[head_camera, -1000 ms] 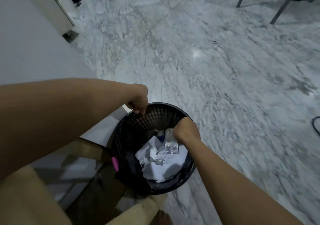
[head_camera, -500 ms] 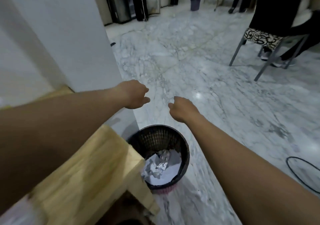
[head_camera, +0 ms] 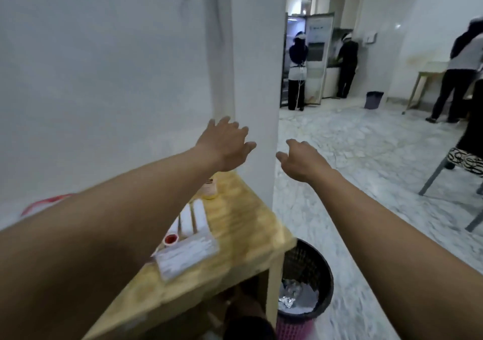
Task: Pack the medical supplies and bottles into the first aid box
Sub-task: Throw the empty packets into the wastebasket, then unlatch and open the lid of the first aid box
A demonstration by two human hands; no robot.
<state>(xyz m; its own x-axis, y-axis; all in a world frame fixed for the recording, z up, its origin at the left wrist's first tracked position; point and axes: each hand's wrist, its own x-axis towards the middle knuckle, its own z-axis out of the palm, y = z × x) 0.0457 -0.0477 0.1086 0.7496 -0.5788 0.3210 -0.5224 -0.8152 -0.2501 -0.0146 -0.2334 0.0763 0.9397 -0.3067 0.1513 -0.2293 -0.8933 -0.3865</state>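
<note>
Reaching forward, both arms out above wooden table (head_camera: 243,224). Left hand (head_camera: 224,143) fingers spread, empty. Right hand (head_camera: 303,160) fingers loosely released, empty, hovering past table edge near wall corner. Supplies on table below left arm: white rolls (head_camera: 192,219) side by side, red-capped bottle (head_camera: 171,240) just beside them, flat clear packet (head_camera: 187,257) in front, small jar (head_camera: 209,186) near wall. First aid box not clearly seen. Black bin (head_camera: 311,274) beside table leg holds crumpled waste. Likely hands free to pick next supply.
</note>
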